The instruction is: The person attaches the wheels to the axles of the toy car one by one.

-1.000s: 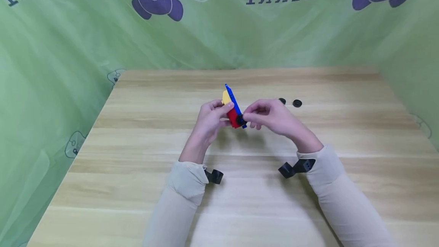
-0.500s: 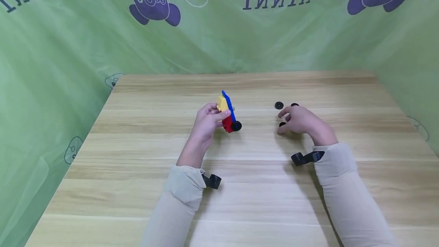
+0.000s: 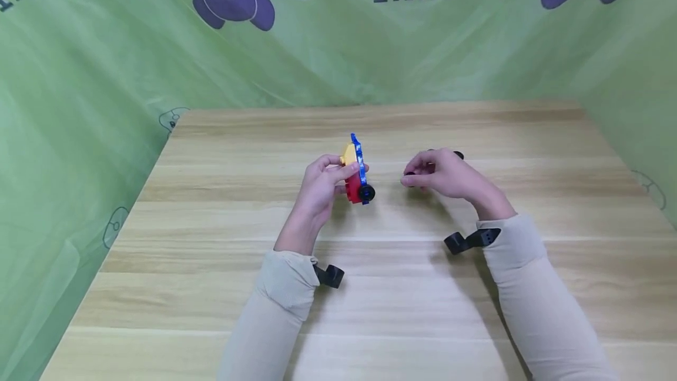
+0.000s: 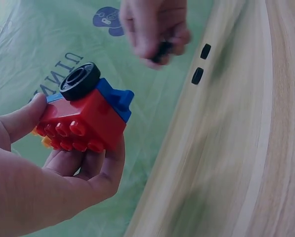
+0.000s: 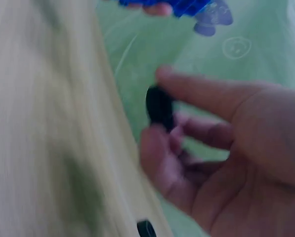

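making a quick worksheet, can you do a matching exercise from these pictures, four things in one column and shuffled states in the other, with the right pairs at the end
Column one
1. left hand
2. red block
3. wooden table
4. right hand

Column two
A. bears two black wheels
B. pinches a loose wheel
C. holds a block toy
D. has rows of round studs

Right pairs: 1-C, 2-D, 3-A, 4-B
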Demonstrator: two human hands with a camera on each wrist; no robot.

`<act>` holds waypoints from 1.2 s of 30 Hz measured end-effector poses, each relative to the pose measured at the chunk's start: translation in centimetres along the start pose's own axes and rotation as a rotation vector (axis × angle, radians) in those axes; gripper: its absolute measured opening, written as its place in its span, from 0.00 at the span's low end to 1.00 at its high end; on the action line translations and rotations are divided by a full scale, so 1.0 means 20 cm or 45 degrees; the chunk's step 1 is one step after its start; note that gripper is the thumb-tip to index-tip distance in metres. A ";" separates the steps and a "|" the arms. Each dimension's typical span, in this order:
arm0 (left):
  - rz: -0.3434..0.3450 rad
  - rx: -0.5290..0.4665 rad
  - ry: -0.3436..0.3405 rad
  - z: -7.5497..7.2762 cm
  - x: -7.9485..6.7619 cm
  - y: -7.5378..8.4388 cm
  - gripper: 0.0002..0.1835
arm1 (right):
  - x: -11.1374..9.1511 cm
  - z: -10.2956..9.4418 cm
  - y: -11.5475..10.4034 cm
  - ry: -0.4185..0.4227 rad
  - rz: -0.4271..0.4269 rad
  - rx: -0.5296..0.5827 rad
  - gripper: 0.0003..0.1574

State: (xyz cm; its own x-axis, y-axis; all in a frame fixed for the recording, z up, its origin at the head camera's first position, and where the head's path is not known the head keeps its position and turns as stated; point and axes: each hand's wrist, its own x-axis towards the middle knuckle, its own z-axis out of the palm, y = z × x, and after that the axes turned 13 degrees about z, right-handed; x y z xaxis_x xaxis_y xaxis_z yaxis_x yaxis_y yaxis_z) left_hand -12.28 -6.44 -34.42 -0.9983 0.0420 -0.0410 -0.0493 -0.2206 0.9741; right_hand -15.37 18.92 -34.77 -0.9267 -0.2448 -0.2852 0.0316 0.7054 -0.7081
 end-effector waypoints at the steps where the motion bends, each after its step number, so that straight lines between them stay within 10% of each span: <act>1: 0.003 -0.003 -0.010 0.00 0.00 0.00 0.12 | -0.01 0.00 -0.02 -0.009 0.000 0.074 0.16; 9: -0.004 0.012 -0.073 0.03 0.00 0.01 0.12 | -0.03 0.00 -0.13 -0.054 -0.012 0.565 0.17; 36: -0.066 0.052 -0.146 0.05 -0.01 0.01 0.13 | -0.04 0.06 -0.16 -0.073 -0.217 1.034 0.08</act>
State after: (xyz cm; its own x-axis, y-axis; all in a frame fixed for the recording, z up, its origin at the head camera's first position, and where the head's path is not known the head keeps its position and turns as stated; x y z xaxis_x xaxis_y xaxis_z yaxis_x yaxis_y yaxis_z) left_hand -12.05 -5.41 -34.03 -0.9842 0.1636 -0.0682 -0.0970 -0.1755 0.9797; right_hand -14.18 16.03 -33.03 -0.9234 -0.3538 -0.1491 0.1737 -0.0388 -0.9840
